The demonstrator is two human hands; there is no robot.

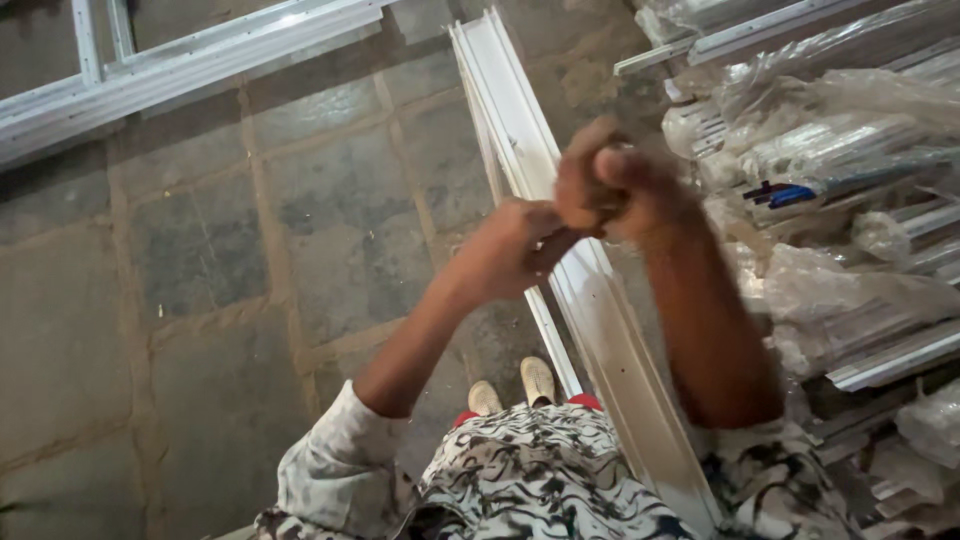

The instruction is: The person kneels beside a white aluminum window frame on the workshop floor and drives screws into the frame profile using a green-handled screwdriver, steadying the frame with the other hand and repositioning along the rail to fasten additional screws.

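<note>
Head view, L to R: white frame sections [170,70] lie top left on the grey tiled floor [200,300], bare tiles betw them & the long white channel profile [600,300] running mid-frame. Left hand [515,245] curled shut, just over the profile; right hand [610,185] fisted, touching it; can't tell what they grip, blurred. Far right: plastic-wrapped profile bundles [840,200], clear film, stacked close to the profile's edge

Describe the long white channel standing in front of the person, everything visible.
The white channel is a long, thin-walled profile with raised side lips, metal or plastic by its look. It leans steeply, running from near the person's waist to the paved floor beyond. The left hand is at its edge; blur hides any grip. Plastic-wrapped profiles lie beside it.
</note>
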